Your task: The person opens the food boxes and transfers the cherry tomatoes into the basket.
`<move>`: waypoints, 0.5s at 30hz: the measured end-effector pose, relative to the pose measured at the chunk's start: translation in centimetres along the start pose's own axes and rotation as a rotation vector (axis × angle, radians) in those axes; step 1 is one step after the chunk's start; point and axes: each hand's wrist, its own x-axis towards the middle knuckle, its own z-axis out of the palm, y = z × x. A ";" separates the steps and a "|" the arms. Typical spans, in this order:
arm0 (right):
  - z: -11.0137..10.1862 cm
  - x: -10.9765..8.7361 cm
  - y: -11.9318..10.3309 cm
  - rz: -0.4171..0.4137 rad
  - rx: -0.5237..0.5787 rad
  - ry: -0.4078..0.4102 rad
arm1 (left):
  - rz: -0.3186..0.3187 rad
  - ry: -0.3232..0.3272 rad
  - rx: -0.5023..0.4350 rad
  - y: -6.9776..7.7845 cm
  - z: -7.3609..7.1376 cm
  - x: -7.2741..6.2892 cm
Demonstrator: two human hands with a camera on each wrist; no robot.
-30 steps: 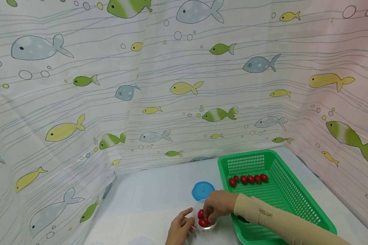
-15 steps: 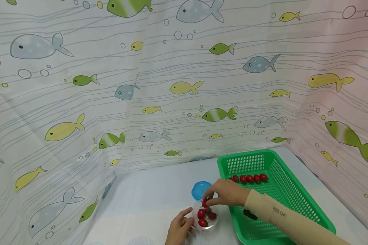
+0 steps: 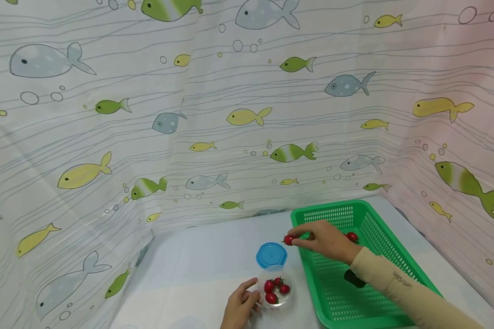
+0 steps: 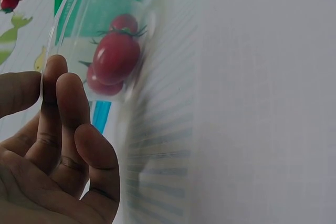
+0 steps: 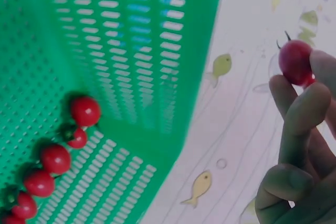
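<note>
Tomato [image 3: 288,240] sits pinched between thumb and fingertips of the right hand [image 3: 327,240], raised, farther out than the left hand [image 3: 239,305]. Left hand: thumb and finger narrow on the rim of the clear container [image 4: 92,22], which stands just to its right; four red fruits [image 3: 269,286] visible inside. Blue lid [image 3: 271,254] lies just beyond the container, between the two hands in head view. Green basket [image 3: 339,292] extends below and to the right of the right hand; a row of tomatoes [image 5: 55,158] lies in it, partly hidden behind that hand in head view.
</note>
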 end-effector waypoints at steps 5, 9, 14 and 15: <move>-0.4 -0.7 1.2 0.092 0.024 0.041 | -0.001 -0.003 0.000 -0.1 -0.1 0.0; -0.6 -1.2 2.0 0.137 -0.075 0.118 | 0.006 -0.006 -0.004 -0.2 -0.1 0.0; -0.6 -1.8 3.2 0.164 -0.182 0.202 | 0.002 -0.007 -0.008 -0.2 -0.1 0.0; -0.6 -1.9 3.5 0.167 -0.192 0.210 | 0.001 -0.008 -0.008 -0.2 -0.1 0.0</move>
